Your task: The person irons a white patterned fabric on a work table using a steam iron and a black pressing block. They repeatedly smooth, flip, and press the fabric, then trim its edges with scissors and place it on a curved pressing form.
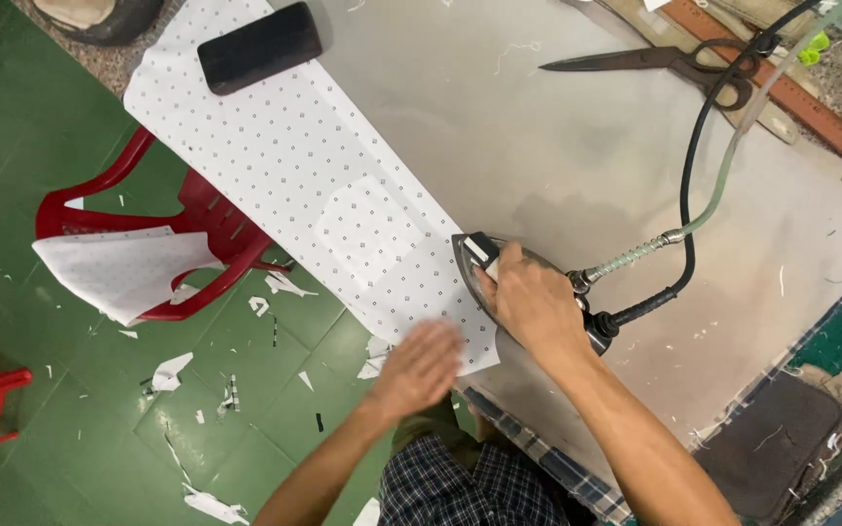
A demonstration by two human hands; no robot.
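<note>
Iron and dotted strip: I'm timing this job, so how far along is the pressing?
Done: nothing tells pressed from unpressed. In hand: right hand holds the iron at the strip's near end; left hand lies flat on it. Left: possibly the length toward the black block.

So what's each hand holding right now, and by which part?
The right hand grips the iron by its top handle. The left hand holds nothing; it rests flat on the dotted fabric.

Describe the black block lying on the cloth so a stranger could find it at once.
On the grey table lies a long white dotted cloth. At its far end, away from the iron, sits the black block: rounded, plain and dark, the only thing there.
</note>
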